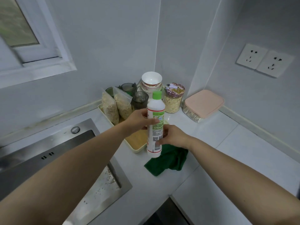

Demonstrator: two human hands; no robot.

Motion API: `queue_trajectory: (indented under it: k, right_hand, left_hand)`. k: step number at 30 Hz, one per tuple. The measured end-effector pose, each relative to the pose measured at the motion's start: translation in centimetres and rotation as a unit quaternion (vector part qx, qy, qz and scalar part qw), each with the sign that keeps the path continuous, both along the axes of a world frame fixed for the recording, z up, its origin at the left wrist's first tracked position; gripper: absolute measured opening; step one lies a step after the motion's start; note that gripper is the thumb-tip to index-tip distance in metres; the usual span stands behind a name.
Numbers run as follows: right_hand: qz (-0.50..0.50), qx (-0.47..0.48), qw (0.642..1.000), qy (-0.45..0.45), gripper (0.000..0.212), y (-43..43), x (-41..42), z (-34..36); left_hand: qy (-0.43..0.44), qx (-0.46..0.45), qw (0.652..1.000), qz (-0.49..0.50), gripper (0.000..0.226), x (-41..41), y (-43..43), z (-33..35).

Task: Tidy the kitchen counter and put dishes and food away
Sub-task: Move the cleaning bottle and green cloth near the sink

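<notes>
A white bottle (pixel 155 114) with a green cap is held upright above the white counter. My left hand (pixel 139 121) grips its upper body from the left. My right hand (pixel 172 135) holds its lower part from the right. Under the bottle lies a crumpled green cloth (pixel 168 161). Behind it a cream tray (pixel 138 149) holds two bags of oats (pixel 116 106), dark glass cups (pixel 140 99) and stacked bowls (pixel 151 82).
A glass jar of oats (pixel 173 98) with a patterned lid and a pink-lidded box (pixel 203 103) stand in the corner. A steel sink (pixel 53 159) lies at the left. Two wall sockets (pixel 264 60) sit at the right. A window (pixel 24 30) is upper left.
</notes>
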State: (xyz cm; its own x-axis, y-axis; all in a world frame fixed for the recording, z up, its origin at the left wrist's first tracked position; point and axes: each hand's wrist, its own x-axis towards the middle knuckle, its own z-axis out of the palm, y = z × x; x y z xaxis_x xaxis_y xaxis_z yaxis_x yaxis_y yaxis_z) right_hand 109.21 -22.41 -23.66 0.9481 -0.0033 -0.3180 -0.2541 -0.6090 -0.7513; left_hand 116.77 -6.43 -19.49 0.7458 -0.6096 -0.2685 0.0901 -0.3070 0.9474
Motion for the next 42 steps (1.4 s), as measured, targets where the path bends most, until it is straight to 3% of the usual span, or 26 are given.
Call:
queue_trajectory:
  k: [6,14,25,32,36,39,42]
  right_hand:
    - [0.027,-0.027,0.999,-0.004,0.063,4.7,-1.3,-1.7]
    - [-0.048,-0.094,0.992,-0.064,0.059,8.9,-3.4,-5.3]
    - [-0.083,-0.077,0.992,-0.059,0.061,10.9,-4.0,-5.9]
    - [-0.097,-0.082,0.991,-0.037,0.071,11.1,-5.1,-5.3]
    - [-0.11,-0.095,0.989,-0.026,0.075,10.8,-6.6,-4.8]
    - [-0.139,-0.108,0.984,-0.039,0.066,10.4,-8.8,-4.2]
    - [-0.182,-0.133,0.972,-0.07,0.056,9.5,-11.5,-3.5]
  left_hand:
    - [-0.035,0.033,0.999,-0.01,0.027,-1.6,5.0,-1.3]
    - [-0.156,0.084,0.983,-0.042,0.051,-3.7,9.1,-3.4]
    - [-0.166,0.063,0.984,-0.025,0.053,-5.1,9.9,-4.2]
    - [-0.199,0.206,0.958,-0.029,0.061,-5.9,10.2,-5.1]
    - [-0.199,0.384,0.895,-0.108,0.054,-6.8,10.9,-5.6]
    - [-0.215,0.388,0.883,-0.15,0.044,-8.8,10.5,-5.6]
    - [-0.237,0.315,0.905,-0.161,0.041,-10.8,9.2,-4.8]
